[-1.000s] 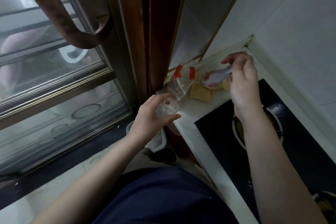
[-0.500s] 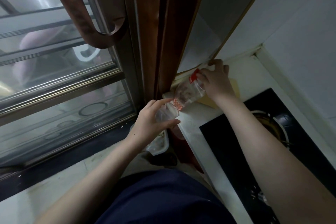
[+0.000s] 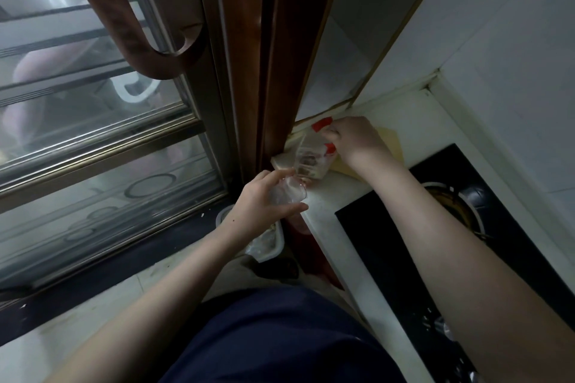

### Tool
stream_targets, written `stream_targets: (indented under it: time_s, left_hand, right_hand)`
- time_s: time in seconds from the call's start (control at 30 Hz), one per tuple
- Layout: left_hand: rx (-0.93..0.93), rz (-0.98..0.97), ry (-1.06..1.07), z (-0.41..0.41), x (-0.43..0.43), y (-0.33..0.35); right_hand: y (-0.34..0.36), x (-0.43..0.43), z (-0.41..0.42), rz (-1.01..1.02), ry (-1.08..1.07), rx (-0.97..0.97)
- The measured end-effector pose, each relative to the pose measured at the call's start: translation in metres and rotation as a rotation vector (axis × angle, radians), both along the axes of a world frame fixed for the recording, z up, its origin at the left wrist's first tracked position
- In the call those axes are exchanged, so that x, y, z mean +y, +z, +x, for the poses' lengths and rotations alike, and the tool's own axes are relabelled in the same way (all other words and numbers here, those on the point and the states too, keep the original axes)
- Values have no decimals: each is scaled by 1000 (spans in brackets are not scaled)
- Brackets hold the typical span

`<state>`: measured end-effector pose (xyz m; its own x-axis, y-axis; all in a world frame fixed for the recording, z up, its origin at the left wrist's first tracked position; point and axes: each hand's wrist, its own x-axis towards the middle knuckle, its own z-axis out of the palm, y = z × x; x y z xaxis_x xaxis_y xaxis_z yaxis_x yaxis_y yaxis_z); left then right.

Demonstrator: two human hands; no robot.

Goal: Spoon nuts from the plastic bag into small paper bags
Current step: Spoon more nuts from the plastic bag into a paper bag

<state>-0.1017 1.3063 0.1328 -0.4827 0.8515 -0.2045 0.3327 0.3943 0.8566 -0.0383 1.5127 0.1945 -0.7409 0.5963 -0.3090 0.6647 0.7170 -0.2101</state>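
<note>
Right hand [image 3: 351, 140] hides bag [image 3: 308, 158] mouth; contents (nuts, perhaps) blurred

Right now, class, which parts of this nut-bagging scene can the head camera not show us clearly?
- Spoon: none visible; the right hand covers the plastic bag top.
- Nuts: dark blurs through the film, uncountable.
- Paper bag: mostly behind the right wrist.
- Gas burner: partly behind the right forearm.
- Floor tray: partly under the left hand.

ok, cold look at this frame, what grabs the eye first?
Both hands meet at the counter's near-left corner: the left hand grips the bottom of a clear plastic bag, the right hand holds its red-trimmed top. Behind looms a dark wooden door handle on the glass door; a black stove sits right.
</note>
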Motion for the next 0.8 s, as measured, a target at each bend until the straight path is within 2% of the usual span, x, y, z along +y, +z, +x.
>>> stream_targets:
  time_s: [0.1,0.17,0.3,0.53,0.67,0.8]
  left_hand:
    - [-28,-67,-72,-1,10,-11]
    - [-31,-97,-96,-1,15,-19]
    - [-34,-131,-116,-2,25,-33]
    - [-82,-153,-178,-5,34,-47]
    - [-101,-162,-185,-5,36,-53]
    - [-104,-147,-172,-3,37,-54]
  right_hand:
    - [3,1,5,355,128,-112]
    - [2,3,7,449,200,-114]
    - [-3,5,5,349,386,-67]
    - [-22,5,1,182,347,-85]
    - [-29,1,2,201,329,-102]
    - [-40,4,5,97,206,-128]
